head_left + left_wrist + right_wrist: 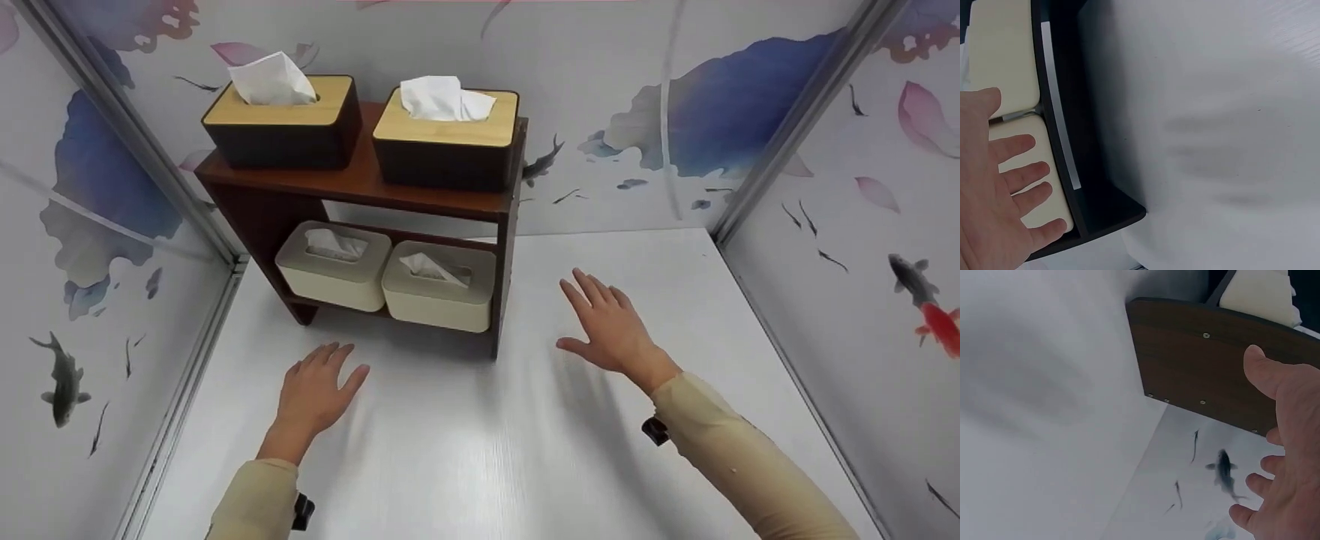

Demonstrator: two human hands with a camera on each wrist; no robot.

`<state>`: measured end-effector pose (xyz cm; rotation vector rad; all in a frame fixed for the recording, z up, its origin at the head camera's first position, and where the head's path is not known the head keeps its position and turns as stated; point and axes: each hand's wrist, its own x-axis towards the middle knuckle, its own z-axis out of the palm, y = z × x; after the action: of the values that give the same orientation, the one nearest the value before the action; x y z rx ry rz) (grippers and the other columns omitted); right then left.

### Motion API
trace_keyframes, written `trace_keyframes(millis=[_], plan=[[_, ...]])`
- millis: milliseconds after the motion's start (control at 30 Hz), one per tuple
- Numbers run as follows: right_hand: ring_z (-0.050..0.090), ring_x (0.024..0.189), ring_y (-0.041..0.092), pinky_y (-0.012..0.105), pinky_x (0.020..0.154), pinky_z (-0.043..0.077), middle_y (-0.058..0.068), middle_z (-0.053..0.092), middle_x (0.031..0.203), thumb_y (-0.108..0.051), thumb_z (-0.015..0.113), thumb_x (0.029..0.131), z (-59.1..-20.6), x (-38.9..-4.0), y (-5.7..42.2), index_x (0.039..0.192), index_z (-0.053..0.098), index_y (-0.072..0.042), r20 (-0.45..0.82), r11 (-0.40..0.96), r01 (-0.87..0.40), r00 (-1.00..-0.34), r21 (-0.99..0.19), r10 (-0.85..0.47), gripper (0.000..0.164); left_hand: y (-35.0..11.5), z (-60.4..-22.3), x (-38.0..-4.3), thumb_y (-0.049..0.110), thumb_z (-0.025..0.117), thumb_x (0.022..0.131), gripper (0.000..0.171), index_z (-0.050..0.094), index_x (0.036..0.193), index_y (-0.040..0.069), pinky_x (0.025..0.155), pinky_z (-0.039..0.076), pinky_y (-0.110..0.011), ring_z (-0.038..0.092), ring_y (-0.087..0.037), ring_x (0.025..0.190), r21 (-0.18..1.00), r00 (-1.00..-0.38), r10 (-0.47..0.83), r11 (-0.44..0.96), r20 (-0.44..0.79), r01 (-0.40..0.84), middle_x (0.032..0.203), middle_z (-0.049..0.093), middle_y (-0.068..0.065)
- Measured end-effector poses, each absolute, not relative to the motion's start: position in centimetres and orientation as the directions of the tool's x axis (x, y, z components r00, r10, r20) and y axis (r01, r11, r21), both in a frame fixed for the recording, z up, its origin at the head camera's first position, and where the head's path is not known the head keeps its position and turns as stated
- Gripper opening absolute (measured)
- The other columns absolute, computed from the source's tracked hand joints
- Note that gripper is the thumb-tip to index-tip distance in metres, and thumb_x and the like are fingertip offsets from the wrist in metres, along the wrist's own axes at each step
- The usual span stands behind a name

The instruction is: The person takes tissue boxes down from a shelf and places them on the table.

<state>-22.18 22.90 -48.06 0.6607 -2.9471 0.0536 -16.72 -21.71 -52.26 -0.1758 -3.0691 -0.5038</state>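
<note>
A small dark-brown wooden shelf [352, 154] stands toward the back left of the white table. On its top board sit a black tissue box with a bamboo lid [289, 135] and a second such box [450, 154], each with a white tissue sticking up. The lower board carries two cream tissue boxes, a left one [334, 281] and a right one [439, 304], side by side. My left hand [316, 394] hovers in front of the shelf's left leg, fingers spread, holding nothing. To the right of the shelf's side panel [1196, 360], my right hand [611, 334] is also spread and holds nothing.
White panels printed with fish, petals and blue lotus leaves enclose the table [420, 450] at the back and both sides. A metal corner post [802, 124] rises at the back right. Both forearms wear beige sleeves [731, 450] with a small black device at the wrist.
</note>
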Motion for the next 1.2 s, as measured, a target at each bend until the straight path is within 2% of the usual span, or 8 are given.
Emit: trace_keyframes(millis=[133,267,500,833,1200], plan=[[0.034,0.144,0.034,0.056,0.112,0.036,0.014,0.026,0.161,-0.055,0.069,0.084,-46.3,-22.4,21.2,0.155,0.026,-0.011,0.196,0.877,-0.475,-0.856,0.071,-0.479,0.094,-21.9,-51.7,-16.9,0.046,0.05,0.099,0.056,0.053,0.138,0.007,0.106,0.037,-0.063,0.046,-0.041,0.133,0.336,-0.991,0.118,0.933,0.061,0.131,0.142,0.052,-0.021],[0.034,0.144,0.033,0.054,0.111,0.038,0.013,0.025,0.161,-0.053,0.07,0.084,-44.5,-22.5,19.9,0.156,0.023,-0.011,0.22,0.865,-0.494,-0.838,0.086,-0.5,0.095,-21.7,-50.6,-17.4,0.045,0.05,0.099,0.056,0.054,0.138,0.005,0.106,0.039,-0.061,0.047,-0.041,0.132,0.386,-0.99,0.131,0.912,0.046,0.139,0.142,0.052,-0.021],[0.032,0.146,0.032,0.054,0.11,0.039,0.012,0.024,0.162,-0.051,0.071,0.084,-42.1,-22.5,18.4,0.157,0.017,-0.01,0.229,0.865,-0.5,-0.837,0.045,-0.496,0.101,-21.3,-48.6,-18.0,0.049,0.047,0.099,0.059,0.054,0.138,0.005,0.108,0.038,-0.059,0.047,-0.042,0.132,0.448,-0.99,0.137,0.883,0.031,0.137,0.141,0.053,-0.021],[0.03,0.147,0.031,0.051,0.113,0.038,0.012,0.019,0.163,-0.048,0.071,0.085,-39.7,-22.1,17.3,0.158,0.01,-0.008,0.254,0.889,-0.457,-0.856,0.041,-0.451,0.102,-21.8,-46.3,-19.5,0.052,0.044,0.1,0.061,0.051,0.141,0.008,0.11,0.035,-0.059,0.043,-0.039,0.136,0.498,-0.988,0.12,0.853,0.101,0.155,0.146,0.049,-0.017],[0.029,0.147,0.028,0.05,0.109,0.041,0.011,0.017,0.164,-0.047,0.072,0.085,-38.0,-21.7,15.1,0.157,0.008,-0.006,0.327,0.873,-0.488,-0.821,0.022,-0.467,0.105,-22.4,-43.9,-20.3,0.052,0.042,0.1,0.062,0.046,0.145,0.009,0.112,0.033,-0.058,0.04,-0.038,0.138,0.542,-0.991,0.108,0.83,0.079,0.134,0.148,0.045,-0.017]])
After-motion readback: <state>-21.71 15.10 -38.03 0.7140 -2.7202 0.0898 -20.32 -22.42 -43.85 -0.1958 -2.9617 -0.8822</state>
